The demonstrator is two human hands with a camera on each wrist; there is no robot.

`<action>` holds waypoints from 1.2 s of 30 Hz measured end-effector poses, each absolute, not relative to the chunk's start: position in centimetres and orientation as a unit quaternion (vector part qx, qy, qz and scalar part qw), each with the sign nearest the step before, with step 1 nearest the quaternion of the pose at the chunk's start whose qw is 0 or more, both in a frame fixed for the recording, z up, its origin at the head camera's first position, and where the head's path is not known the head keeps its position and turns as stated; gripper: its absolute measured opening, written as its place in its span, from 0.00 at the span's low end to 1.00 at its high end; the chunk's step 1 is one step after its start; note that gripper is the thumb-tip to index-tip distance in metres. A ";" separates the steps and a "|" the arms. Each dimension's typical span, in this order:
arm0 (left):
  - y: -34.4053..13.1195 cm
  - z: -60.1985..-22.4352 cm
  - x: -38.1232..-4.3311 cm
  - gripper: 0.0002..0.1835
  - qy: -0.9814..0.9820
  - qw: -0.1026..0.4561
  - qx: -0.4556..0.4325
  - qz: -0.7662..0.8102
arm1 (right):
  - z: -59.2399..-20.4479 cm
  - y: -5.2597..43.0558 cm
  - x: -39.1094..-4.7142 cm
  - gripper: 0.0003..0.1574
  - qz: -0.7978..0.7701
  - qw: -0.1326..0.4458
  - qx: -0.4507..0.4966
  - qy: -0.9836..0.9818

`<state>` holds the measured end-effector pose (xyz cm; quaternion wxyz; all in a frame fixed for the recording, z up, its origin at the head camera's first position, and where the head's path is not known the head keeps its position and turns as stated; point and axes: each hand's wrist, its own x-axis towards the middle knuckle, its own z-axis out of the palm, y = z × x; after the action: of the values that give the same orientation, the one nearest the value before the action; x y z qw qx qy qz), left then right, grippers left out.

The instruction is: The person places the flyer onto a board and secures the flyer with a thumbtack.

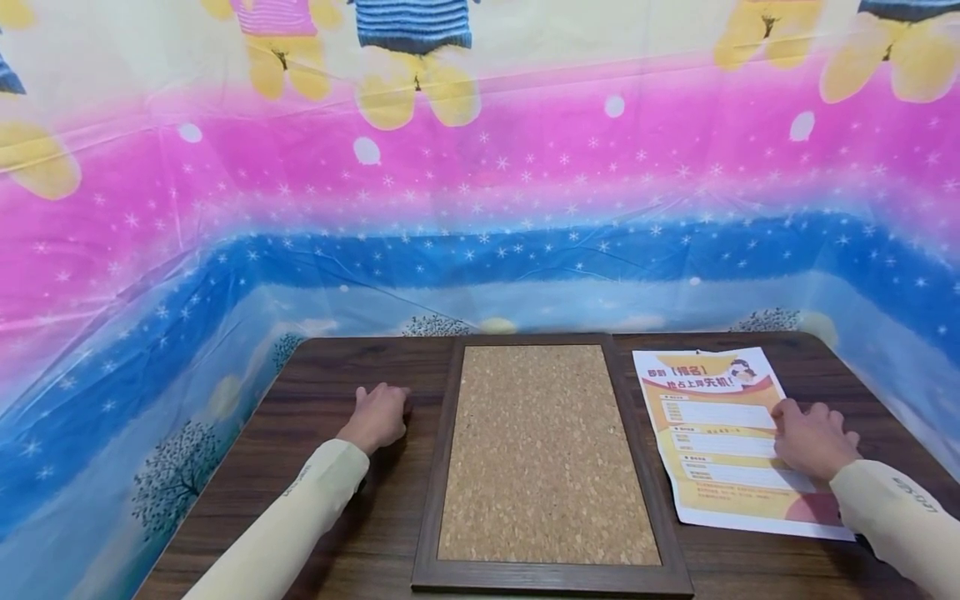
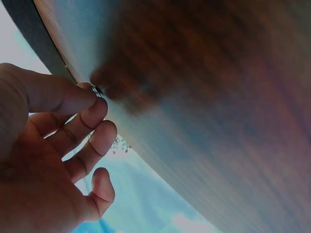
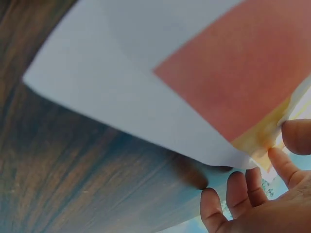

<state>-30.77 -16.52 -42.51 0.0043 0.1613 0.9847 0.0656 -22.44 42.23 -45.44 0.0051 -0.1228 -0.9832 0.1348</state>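
Note:
A cork board (image 1: 551, 454) in a brown frame lies on the table. On its left, my left hand (image 1: 377, 417) is low over the tabletop. In the left wrist view, the thumb and forefinger of that left hand (image 2: 58, 141) pinch a small dark thing (image 2: 97, 91), too small to tell its kind. To the right of the board lies a printed flyer (image 1: 716, 462) in yellow, white and red. My right hand (image 1: 817, 437) is at the flyer's right edge, and its thumb and forefinger pinch the paper in the right wrist view.
The dark wood-grain table (image 1: 300, 400) has rounded far corners. Behind it and at both sides hangs a cloth backdrop (image 1: 480, 183) in pink and blue with snowflakes. At the flyer's top edge is a tiny dark spot.

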 end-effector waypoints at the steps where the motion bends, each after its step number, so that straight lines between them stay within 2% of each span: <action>1: -16.5 -42.5 -30.7 0.09 0.984 0.002 0.164 0.066 | -45.5 42.4 -22.5 0.29 0.133 0.004 -0.122 -0.984; 6: -16.4 -42.4 -30.7 0.07 0.985 0.006 0.159 0.068 | -45.8 43.3 -22.6 0.28 0.136 -0.009 -0.111 -0.984; 11: -16.0 -42.3 -30.9 0.19 0.988 0.028 0.139 0.053 | -45.6 44.0 -22.6 0.28 0.147 -0.026 -0.099 -0.984; 21: -16.0 -42.2 -31.3 0.06 0.990 0.054 0.124 0.031 | -45.0 44.4 -22.7 0.18 0.148 -0.050 -0.078 -0.985; 32: -16.0 -42.2 -31.2 0.10 0.992 0.059 0.111 0.018 | -44.8 44.6 -22.4 0.15 0.185 -0.024 -0.060 -0.981; 36: -16.0 -42.2 -31.2 0.09 0.993 0.063 0.102 0.017 | -44.9 44.7 -22.4 0.15 0.195 -0.003 -0.049 -0.980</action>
<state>-31.18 -15.98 -42.18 0.0633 0.1019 0.9926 0.0171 -22.40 44.69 -44.90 -0.0026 -0.0487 -0.9797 0.1945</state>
